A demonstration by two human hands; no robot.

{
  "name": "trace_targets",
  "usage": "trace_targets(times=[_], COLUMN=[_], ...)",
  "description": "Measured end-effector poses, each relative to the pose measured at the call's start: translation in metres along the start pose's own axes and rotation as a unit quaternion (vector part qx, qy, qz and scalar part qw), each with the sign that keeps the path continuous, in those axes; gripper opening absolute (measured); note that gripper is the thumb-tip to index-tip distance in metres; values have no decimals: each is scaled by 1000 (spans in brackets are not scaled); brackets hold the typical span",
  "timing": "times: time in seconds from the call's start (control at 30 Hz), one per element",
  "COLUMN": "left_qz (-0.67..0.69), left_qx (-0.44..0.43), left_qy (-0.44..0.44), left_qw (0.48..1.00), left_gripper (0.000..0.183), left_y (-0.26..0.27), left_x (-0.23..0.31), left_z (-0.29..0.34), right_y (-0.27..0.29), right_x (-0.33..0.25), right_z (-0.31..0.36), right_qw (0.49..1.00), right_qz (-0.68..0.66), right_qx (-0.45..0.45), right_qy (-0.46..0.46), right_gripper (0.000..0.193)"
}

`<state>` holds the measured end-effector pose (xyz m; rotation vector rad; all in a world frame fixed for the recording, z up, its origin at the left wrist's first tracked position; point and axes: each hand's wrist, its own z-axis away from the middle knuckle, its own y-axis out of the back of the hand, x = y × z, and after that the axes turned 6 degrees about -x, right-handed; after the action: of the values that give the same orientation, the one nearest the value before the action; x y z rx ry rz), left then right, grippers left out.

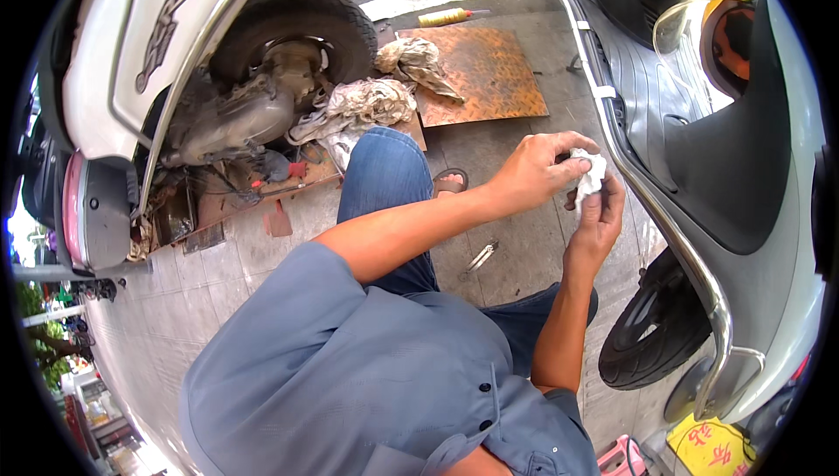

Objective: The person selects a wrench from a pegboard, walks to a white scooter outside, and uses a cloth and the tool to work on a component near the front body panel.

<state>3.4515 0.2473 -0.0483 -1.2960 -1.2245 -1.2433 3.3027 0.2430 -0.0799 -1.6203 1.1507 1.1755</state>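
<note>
Both my hands meet in front of me, at the right, on a small crumpled white wad [593,170]; whether it is paper or cloth I cannot tell. My left hand [544,170] pinches its upper edge between thumb and fingers. From below, my right hand [598,221] grips the lower part with bent fingers, their tips darkened with grime. The wad is partly hidden by the fingers. Close to the hands is the chrome side rail [642,183] of a grey scooter.
At the left, a white scooter's engine [253,118] and rear tyre [345,34] show. Dirty rags [371,104] lie beside a rusty metal sheet [481,69], with a yellow bottle [444,17] beyond it. A small silver tool [481,257] is on the paving. A black tyre [655,327] stands at right.
</note>
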Motion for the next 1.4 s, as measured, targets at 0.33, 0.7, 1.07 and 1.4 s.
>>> trace_targets(times=[0.33, 0.7, 1.07, 1.4], left_qz=[305, 300, 353, 446], left_qx=[87, 36, 11, -133], left_qy=[112, 350, 425, 353], left_qw=[942, 887, 833, 812], left_gripper=[53, 66, 49, 59], left_y=[9, 7, 4, -50], left_x=[-38, -70, 259, 406], left_z=[-70, -45, 91, 144], right_y=[17, -4, -59, -10], right_x=[37, -62, -330, -488], right_z=[-51, -42, -5, 49], right_qw=[988, 929, 836, 861], right_qz=[61, 267, 426, 427], right_qx=[95, 7, -338, -274], right_qy=[-107, -255, -71, -41], right_gripper=[24, 35, 33, 16])
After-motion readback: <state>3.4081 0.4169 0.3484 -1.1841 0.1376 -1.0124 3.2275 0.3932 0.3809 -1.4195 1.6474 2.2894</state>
